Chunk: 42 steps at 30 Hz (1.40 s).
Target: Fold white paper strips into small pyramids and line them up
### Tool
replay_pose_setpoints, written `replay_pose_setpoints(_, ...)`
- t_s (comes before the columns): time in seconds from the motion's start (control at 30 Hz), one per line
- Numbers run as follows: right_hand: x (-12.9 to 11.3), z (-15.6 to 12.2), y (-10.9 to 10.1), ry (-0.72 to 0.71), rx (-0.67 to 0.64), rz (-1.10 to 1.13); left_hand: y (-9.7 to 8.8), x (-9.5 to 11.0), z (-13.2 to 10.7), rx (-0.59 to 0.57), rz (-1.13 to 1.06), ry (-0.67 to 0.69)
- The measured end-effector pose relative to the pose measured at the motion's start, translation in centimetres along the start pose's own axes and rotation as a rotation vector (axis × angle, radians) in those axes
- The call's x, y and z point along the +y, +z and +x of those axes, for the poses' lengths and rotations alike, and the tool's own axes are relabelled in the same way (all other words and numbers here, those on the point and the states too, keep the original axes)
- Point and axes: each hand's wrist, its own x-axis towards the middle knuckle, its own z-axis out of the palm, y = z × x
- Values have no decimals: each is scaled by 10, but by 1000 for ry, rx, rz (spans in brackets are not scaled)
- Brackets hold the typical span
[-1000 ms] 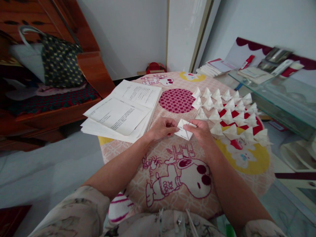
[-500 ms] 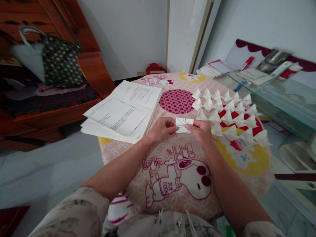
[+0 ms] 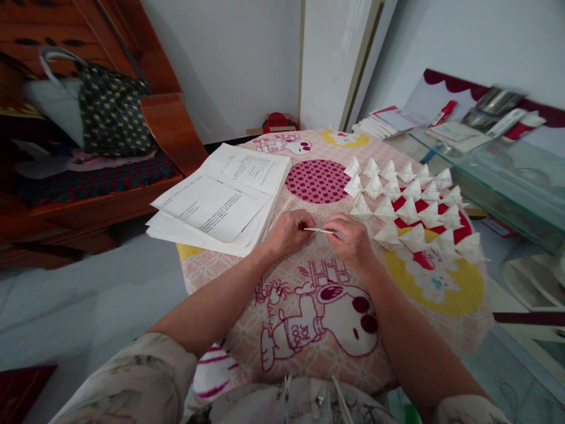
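A small folded piece of paper [image 3: 320, 230] is held up over the table between my two hands, turned so that only its thin edge shows. My left hand [image 3: 291, 231] pinches its left end, fingers curled. At the other end, my right hand [image 3: 348, 234] grips the paper between thumb and bent fingers. To the left lies a stack of printed sheets [image 3: 220, 197], the top ones spread open. Several folded paper pieces [image 3: 408, 209] with pointed tips stand in rows to the right of my right hand.
The round table wears a pink cartoon-print cloth [image 3: 304, 330]. A glass shelf [image 3: 481, 171] with papers, a red marker [image 3: 442, 113] and a metal container [image 3: 498, 101] borders it on the right. A wooden bench [image 3: 168, 129] with a dark patterned bag [image 3: 112, 112] stands left.
The folded paper has been tipped from showing its printed flat face to showing only its edge. My right hand has turned and its fingers have curled closer to my left hand.
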Motion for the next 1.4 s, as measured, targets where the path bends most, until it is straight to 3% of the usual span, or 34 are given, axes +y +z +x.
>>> replay_pose_setpoints(0.1,3,-2,5,-70,-102,-77,-3,-5,1,-72,96,127)
replay_pose_setpoints(0.27,2,-6,10,-76,-350,-142,-15,-10,2,-301,111,248)
replay_pose_setpoints(0.47,2,-6,5,-34,-478,-129,-21,4,-3,-199,120,95)
replay_pose_setpoints(0.63,3,-4,-4,-15,-509,-51,-22,14,-5,-343,79,-23)
replay_pose_setpoints(0.9,2,-4,-12,109,-490,-6,-25,13,-6,-472,129,36)
replay_pose_setpoints(1.03,2,-3,-12,151,-448,40,-21,14,-6,-437,131,45)
replay_pose_setpoints(1.2,3,-1,-12,283,-365,88,-16,12,-5,-320,163,-84)
replay_pose_setpoints(1.4,7,-3,-13,347,-310,63,-16,6,-2,-296,134,-189)
